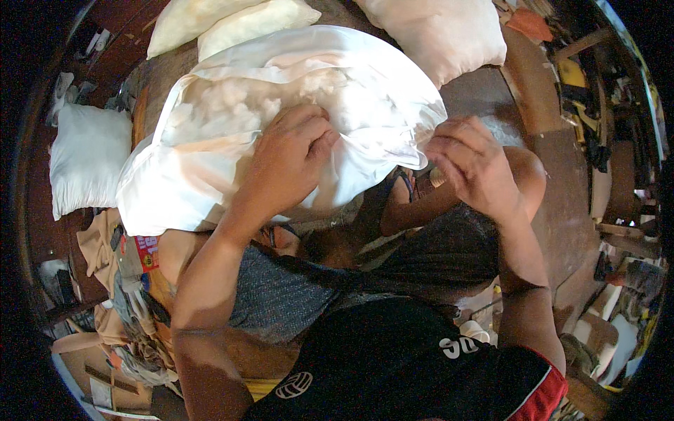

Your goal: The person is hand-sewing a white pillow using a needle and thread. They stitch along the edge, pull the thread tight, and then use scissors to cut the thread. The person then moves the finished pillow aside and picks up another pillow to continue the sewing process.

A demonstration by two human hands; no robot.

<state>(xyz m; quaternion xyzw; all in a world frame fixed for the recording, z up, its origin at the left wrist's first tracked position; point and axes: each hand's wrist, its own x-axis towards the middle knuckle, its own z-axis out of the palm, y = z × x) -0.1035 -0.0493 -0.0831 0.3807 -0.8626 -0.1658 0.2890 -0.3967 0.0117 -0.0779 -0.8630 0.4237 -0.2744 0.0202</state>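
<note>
A white pillow cover (175, 184) lies across my lap and the wooden surface in front of me. Through a long gap in it, fluffy white stuffing (228, 105) shows. My left hand (295, 151) is closed on the cover's near edge at the middle of the gap, its fingers curled and partly hidden. At the cover's right end, the fingertips of my right hand (472, 160) pinch the gathered fabric edge. Whether anything small is also between those fingers, I cannot make out.
Pale stuffed pillows (442, 31) lie beyond the cover, and another white pillow (91, 158) is at the left. Crumpled cloths (126, 302) are heaped at the lower left. Tools and mixed clutter (597, 105) line the right side of the brown wooden surface (562, 182).
</note>
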